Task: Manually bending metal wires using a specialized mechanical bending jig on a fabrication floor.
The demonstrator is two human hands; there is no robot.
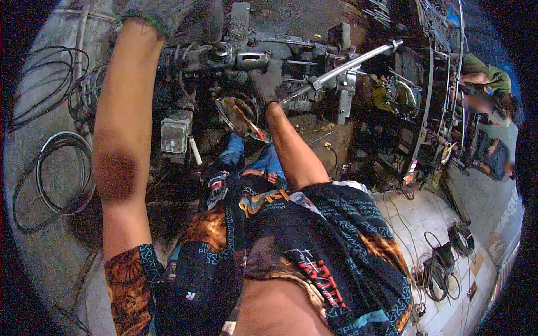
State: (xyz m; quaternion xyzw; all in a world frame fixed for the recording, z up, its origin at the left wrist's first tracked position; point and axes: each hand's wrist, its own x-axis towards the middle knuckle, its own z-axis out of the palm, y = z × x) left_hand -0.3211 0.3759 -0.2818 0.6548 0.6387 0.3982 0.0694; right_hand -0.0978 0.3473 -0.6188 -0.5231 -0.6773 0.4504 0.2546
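My left arm stretches far forward along the left side of a greasy metal machine (252,59). My left hand (150,21), in a dark glove with a green cuff, is at the top edge, its fingers lost in shadow. Over the middle of the machine is my right hand (268,83), in a dark grey glove that blends into the metal. Beside its wrist lies the lower end of a long steel bar (353,64), which slants up to the right and carries a nut-like collar. Whether the fingers of my right hand grip anything cannot be made out.
Below the machine hangs a grey box (176,135), near a round dish-like piece (238,115). Coiled cables (61,173) lie at left, and more coils (440,269) rest on pale floor tiles at right. Two other people (487,106) are beyond a metal frame (428,95).
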